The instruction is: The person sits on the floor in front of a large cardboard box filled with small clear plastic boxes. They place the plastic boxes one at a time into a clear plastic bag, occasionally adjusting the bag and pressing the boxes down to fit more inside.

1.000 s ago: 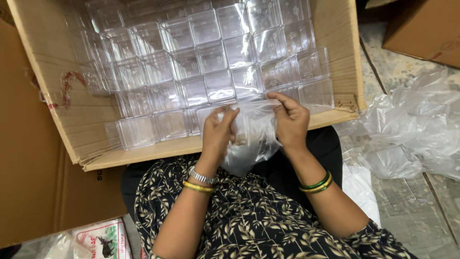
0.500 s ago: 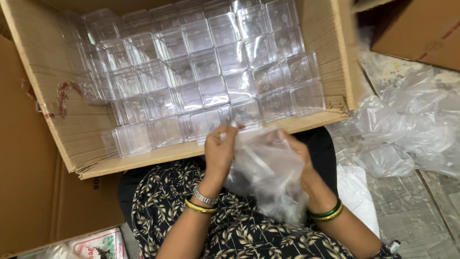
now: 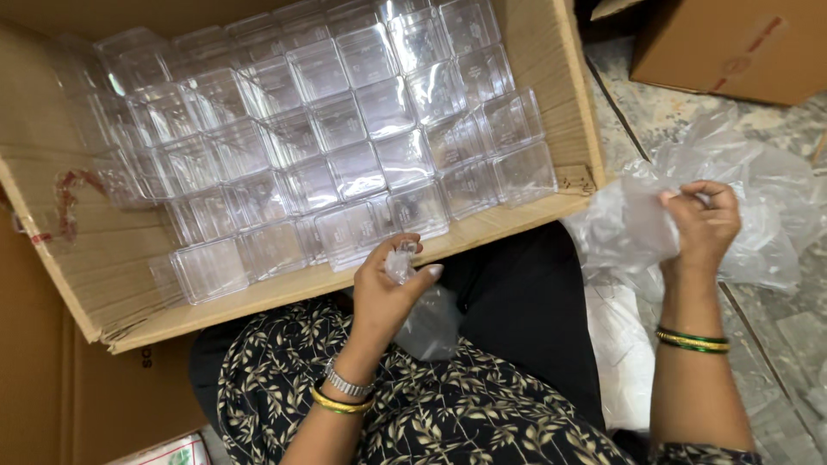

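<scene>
Dozens of clear, square plastic boxes [image 3: 327,146] fill a large brown corrugated cardboard carton [image 3: 551,103] that lies open in front of a seated person in a black leaf-print dress. The boxes sit in close rows, and only the strip along the carton's near wall is bare. On the stone floor to the person's right lies a heap of crumpled clear plastic wrapping [image 3: 758,198], and a second brown cardboard box [image 3: 732,43] stands beyond it.

The right hand [image 3: 702,226] reaches out over that heap, fingers and thumb pinched shut on a loose clear plastic bag [image 3: 624,226]. The left hand [image 3: 392,293] hovers at the carton's near edge, curled closed around a small clear plastic piece [image 3: 401,261], most likely one more little container; its exact shape cannot be made out behind the fingers.

Done well, the step calls for letting the bag go well clear of the carton so that no film drifts back among the boxes, while the left hand keeps a light hold, since thin clear plastic scuffs and cracks under a squeeze. The bare strip beside the front row looks like the natural place for the piece, set square against its neighbours.
</scene>
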The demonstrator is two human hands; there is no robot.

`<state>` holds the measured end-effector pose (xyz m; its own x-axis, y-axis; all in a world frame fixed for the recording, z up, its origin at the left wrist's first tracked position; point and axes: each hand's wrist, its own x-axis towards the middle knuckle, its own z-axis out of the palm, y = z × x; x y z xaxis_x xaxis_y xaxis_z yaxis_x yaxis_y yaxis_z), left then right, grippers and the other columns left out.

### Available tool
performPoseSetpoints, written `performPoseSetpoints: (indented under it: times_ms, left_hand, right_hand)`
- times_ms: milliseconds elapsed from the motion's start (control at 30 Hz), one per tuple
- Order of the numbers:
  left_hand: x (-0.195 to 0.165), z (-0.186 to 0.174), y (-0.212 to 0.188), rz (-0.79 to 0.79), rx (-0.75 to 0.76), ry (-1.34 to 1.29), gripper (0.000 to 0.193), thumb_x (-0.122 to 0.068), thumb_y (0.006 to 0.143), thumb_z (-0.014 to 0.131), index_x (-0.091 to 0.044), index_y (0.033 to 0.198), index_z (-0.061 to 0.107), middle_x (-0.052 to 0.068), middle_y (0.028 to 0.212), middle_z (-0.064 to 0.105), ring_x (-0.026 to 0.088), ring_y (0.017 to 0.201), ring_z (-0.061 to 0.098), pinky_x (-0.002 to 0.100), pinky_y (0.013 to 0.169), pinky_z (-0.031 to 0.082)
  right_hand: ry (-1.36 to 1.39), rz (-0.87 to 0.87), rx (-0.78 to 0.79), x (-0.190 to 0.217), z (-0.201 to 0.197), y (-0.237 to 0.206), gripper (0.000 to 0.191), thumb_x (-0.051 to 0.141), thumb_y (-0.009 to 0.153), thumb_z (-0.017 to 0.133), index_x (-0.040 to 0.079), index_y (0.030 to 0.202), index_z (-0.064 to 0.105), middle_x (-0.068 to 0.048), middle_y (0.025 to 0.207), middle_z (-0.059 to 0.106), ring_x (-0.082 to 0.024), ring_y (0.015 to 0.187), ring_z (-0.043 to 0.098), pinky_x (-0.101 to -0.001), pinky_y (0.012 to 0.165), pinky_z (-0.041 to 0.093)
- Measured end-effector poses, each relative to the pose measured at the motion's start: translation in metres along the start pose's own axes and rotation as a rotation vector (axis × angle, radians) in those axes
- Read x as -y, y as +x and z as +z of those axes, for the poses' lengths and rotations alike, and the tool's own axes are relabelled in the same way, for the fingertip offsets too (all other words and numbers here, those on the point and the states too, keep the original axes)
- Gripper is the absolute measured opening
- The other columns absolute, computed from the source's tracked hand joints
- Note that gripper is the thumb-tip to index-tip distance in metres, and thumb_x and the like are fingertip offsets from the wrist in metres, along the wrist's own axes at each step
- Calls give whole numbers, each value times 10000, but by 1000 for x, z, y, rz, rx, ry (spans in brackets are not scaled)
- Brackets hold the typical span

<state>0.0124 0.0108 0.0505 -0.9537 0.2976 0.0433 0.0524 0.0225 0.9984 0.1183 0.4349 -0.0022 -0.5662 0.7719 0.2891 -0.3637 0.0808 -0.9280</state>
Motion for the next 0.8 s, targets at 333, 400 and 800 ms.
performPoseSetpoints:
  times_ms: [333,400,800]
  left_hand:
    - [-9,-40,-12,123,154,196,266,-98,1040,647,-42,1290,719,85,1240,763,154,1176,688,290,1004,514]
    - [-11,-46,-15,-43,122,120,331,-81,939,703,-57,1269,691,65,1102,766,117,989,690,261,859,549]
    - [-2,-51,-16,-179,65,2,119,-42,938,676,-2,1037,729,24,864,743,76,745,677,226,654,536]
  right_hand:
    - [-622,3,54,-106,-87,17,184,-108,866,783,-13,993,689,-63,962,710,-131,888,672,-271,800,549]
    - [-705,323,154,-94,-72,54,114,-87,812,734,11,868,723,-61,864,727,-133,816,698,-297,765,624]
    - [-714,-687,174,91,99,87,152,-10,835,769,15,978,724,-64,912,732,-140,837,708,-295,782,589]
